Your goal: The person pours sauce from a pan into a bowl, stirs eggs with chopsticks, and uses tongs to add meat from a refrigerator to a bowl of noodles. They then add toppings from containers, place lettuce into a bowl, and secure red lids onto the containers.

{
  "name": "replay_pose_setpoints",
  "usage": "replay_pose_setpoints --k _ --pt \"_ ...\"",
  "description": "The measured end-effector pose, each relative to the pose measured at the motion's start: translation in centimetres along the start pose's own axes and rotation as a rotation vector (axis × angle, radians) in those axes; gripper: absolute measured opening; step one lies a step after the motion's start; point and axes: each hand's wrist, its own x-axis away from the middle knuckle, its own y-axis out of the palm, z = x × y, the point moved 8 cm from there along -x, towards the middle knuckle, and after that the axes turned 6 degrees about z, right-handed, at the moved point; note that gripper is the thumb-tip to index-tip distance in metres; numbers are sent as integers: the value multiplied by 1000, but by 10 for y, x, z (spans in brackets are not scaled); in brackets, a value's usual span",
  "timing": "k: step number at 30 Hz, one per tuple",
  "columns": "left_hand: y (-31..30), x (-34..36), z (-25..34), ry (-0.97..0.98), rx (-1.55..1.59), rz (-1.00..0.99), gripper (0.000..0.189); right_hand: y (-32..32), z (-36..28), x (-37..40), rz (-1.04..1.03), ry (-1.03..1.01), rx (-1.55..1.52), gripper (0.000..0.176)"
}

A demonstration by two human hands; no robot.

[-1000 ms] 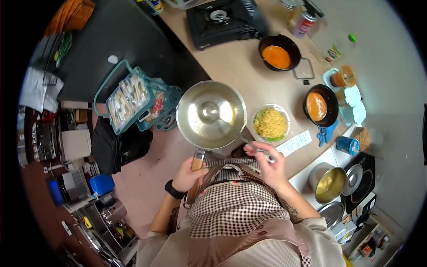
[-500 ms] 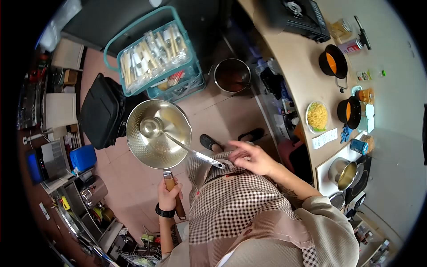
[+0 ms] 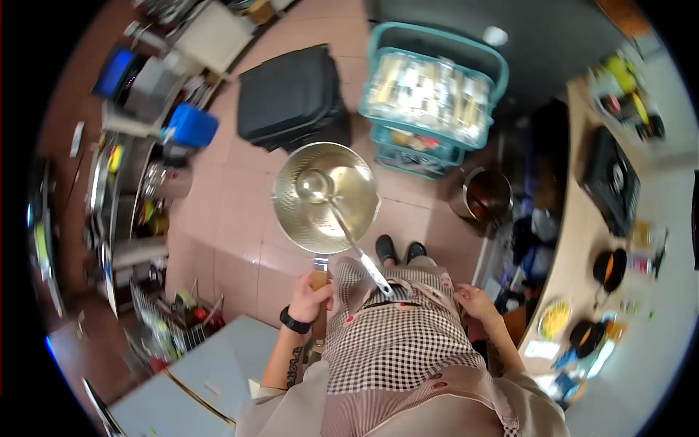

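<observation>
Carrying, I judge: left hand (image 3: 309, 297) clenched on the wooden handle of the shiny round steel saucepan (image 3: 295, 222) — long steel ladle (image 3: 349, 233) loose inside — right hand (image 3: 473, 300) slack, empty. The next move calls for keeping it level.

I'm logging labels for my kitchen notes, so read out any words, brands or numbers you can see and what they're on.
No text here can be read.
Packets in the teal basket: print too blurred.
Paper slip on the counter: too small.
Saucepan in the left hand, and the ladle in it: no marking visible.
</observation>
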Motion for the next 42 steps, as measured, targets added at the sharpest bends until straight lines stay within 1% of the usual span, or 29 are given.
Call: replay_pose_setpoints --k 2,5,7,8,10,11,12,13,14,16,18,19,20,21,22,23,24,26,28,29,30,32,33,34,36,39,40,41,42 --pt "-3 19 -8 -17 19 64 22 -14 3 -25 28 -32 113 47" --pt "-8 35 -20 -15 40 103 21 -35 -14 -42 89 -78 45 48" --pt "-22 48 -37 -16 88 191 22 -30 -28 -45 54 -143 -5 45" --pt "-22 47 -44 -19 88 182 22 -30 -26 -43 80 -145 -51 44" --pt "-27 49 -53 22 -4 176 24 -6 6 -51 56 -178 -14 40" --pt "-30 50 -56 34 5 155 25 -16 -21 -29 96 -260 197 38" --pt "-26 44 -49 88 1 183 23 -9 -6 -26 164 -293 121 38" --pt "-6 48 -24 133 -118 104 24 -4 -6 -15 121 -235 181 38" --pt "-11 49 -29 154 -124 99 23 2 -3 4 196 -268 81 38" --pt "-4 48 -29 153 -207 -31 23 10 14 48 271 -181 -29 41" --pt "23 59 -14 167 -335 -198 22 42 31 93 346 -101 -158 44" --pt "40 54 6 162 -395 -277 22 43 22 118 348 -63 -254 51" --pt "53 54 10 165 -447 -371 22 103 63 108 284 63 -276 60" --pt "67 51 11 163 -510 -501 22 128 66 138 272 120 -366 66" --pt "99 54 18 190 -579 -639 22 152 67 162 251 178 -481 71" --pt "126 61 20 215 -693 -762 22 190 74 188 215 298 -690 77" --pt "150 72 16 229 -796 -877 21 227 75 210 249 261 -908 82" --pt "195 88 8 140 -920 -1081 20 309 79 238 405 244 -1061 78" --pt "230 112 -16 142 -1078 -1276 21 403 85 243 638 202 -895 75" --pt "244 128 -31 94 -1161 -1358 22 451 86 242 745 196 -819 73" --pt "256 148 -51 113 -1231 -1451 23 495 83 244 839 227 -803 72" --pt "272 203 -99 61 -1277 -1637 24 546 64 261 1022 365 -964 66" --pt "275 221 -124 -15 -1345 -1725 25 554 45 275 1121 482 -1061 64" --pt "276 248 -154 -28 -1421 -1813 25 512 0 349 1156 715 -1488 73" --pt "267 305 -219 -129 -1481 -1953 25 542 -23 374 1294 967 -1743 60" --pt "238 375 -322 -255 -1543 -2127 21 560 -49 458 1575 1284 -1479 44" --pt "228 397 -353 -239 -1556 -2177 20 582 -45 491 1795 1439 -1318 33" --pt "217 417 -384 -270 -1571 -2194 19 586 -50 540 1930 1523 -1240 31" --pt "205 431 -410 -303 -1593 -2199 19 603 -52 578 1968 1665 -1193 29"
